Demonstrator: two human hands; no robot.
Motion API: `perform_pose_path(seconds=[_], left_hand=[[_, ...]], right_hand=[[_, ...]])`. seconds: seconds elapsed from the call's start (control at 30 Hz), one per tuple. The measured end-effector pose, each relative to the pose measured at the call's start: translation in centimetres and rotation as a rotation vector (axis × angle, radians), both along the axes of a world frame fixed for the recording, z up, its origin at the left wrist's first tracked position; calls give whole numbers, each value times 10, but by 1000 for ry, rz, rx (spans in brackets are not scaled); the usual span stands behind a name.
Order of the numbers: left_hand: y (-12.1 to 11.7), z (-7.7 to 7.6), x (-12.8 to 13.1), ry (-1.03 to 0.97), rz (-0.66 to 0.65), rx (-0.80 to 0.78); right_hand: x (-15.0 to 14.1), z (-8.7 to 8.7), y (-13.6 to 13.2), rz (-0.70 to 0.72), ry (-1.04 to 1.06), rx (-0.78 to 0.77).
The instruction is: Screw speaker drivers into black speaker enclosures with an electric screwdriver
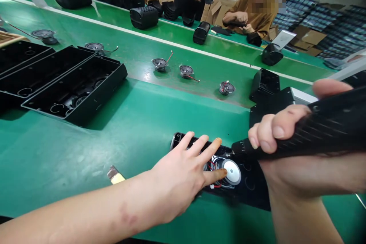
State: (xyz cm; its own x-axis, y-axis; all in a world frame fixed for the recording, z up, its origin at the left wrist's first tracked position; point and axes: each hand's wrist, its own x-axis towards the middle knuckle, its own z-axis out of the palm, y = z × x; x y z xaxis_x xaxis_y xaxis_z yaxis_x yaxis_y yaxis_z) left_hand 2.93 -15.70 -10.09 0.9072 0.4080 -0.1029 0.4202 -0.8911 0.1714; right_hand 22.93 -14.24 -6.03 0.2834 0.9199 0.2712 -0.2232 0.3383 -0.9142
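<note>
My right hand (281, 127) is wrapped round a black electric screwdriver (323, 122), which lies nearly level and points left. Its tip is at the edge of a round speaker driver (232, 172) with a silver magnet back. The driver sits in a black speaker housing (254, 194) on the green bench. My left hand (187, 167) lies over the housing with its fingers spread, one fingertip against the driver. Red wires (212, 166) show between my fingers. My palm covers part of the housing, and whether a screw is under the tip I cannot make out.
Open black housings (100, 99) stand at the left. Several loose speaker drivers (186, 70) lie on the green surface ahead. Black housings (264, 84) stand beyond my right hand. Across the bench, people handle black parts near finished-looking speakers (144, 17). A yellow-handled brush-like tool (116, 175) lies by my left forearm.
</note>
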Motion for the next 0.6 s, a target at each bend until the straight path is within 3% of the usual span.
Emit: perform_pose_path(seconds=[0.17, 0.6], left_hand=[[1, -1, 0, -34, 6, -1], [1, 3, 0, -10, 3, -16]], right_hand=[[-12, -14, 7, -27, 9, 88], [-9, -20, 13, -76, -40, 85]])
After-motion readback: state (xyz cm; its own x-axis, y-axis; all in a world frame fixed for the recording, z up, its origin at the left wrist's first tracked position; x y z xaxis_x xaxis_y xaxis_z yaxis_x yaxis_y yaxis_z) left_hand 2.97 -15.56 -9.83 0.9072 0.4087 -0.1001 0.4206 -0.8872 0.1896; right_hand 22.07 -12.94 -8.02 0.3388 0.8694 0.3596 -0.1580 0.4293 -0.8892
